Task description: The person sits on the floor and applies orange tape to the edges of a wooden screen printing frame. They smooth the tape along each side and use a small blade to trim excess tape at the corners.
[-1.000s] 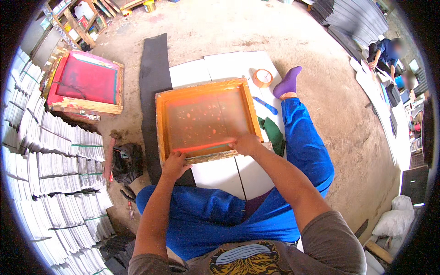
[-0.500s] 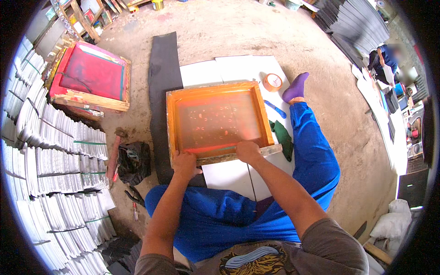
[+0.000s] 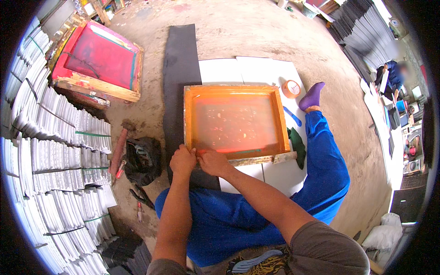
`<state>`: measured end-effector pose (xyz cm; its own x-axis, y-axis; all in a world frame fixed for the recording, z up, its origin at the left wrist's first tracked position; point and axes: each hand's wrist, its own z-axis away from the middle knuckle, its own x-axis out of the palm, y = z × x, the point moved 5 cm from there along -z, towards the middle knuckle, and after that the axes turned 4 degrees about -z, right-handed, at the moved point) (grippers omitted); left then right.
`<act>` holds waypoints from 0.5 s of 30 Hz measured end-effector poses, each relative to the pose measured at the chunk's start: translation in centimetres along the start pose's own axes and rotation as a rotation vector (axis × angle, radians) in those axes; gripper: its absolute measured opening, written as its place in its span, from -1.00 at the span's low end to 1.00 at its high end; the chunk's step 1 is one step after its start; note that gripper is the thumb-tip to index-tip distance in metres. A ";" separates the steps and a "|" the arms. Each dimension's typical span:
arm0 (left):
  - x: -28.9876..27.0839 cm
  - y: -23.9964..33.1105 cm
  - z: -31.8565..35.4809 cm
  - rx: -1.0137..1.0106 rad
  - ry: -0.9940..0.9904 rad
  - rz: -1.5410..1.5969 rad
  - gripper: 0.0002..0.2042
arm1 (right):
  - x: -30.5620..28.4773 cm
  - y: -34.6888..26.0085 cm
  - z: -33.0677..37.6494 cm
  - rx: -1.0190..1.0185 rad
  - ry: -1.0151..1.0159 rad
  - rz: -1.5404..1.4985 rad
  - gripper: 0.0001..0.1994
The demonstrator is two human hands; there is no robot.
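Note:
A wooden-framed printing screen lies across white boards, its mesh orange-tinted with small pale marks. My left hand is closed around its near left corner. Right beside it, my right hand is curled at the near rail, fingertips close to the left thumb. Whatever those fingers pinch is hidden. A worn wooden piece sits along the rail's right end. To the right of the screen are an orange tape roll, a blue strip-like tool and a dark green cloth.
Stacks of bundled white sheets line the left side. A red screen leans behind them. A black bag and a dark board lie left of the printing screen. My outstretched leg borders the right; another person is far right.
My right hand has slid left along the near rail until it is next to my left hand. The whole view has shifted, so the screen appears further right.

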<state>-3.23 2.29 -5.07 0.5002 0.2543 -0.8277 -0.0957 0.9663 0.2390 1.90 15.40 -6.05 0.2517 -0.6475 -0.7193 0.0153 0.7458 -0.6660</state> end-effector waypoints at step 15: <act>-1.0 1.2 0.1 0.004 0.114 0.024 -0.41 | -5.8 4.5 -17.4 0.232 0.323 0.402 -0.38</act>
<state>-3.69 3.18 -3.92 0.3971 0.2807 -0.8738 -0.1033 0.9597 0.2614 -16.33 19.74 -8.32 -0.0269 -0.2930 -0.9557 0.2010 0.9350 -0.2923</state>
